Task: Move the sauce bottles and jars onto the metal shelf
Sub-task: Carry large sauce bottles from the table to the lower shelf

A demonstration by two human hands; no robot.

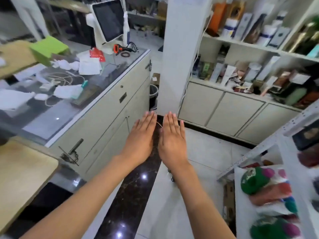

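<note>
My left hand (141,140) and my right hand (171,138) are stretched out side by side in front of me, palms down, fingers straight and together. Neither holds anything. They hover above the floor, between a glass-topped counter on the left and a white metal shelf (255,156) at the lower right. That shelf carries packets and a green-lidded jar (252,181). No sauce bottle is plainly visible near my hands.
The glass counter (107,78) holds a screen (110,19), cables, papers and a green box. A white pillar (179,54) stands ahead, a dark bin (153,94) beside it. White wall shelves with boxes fill the right, over cabinet doors (233,114). A wooden tabletop (22,173) lies at left.
</note>
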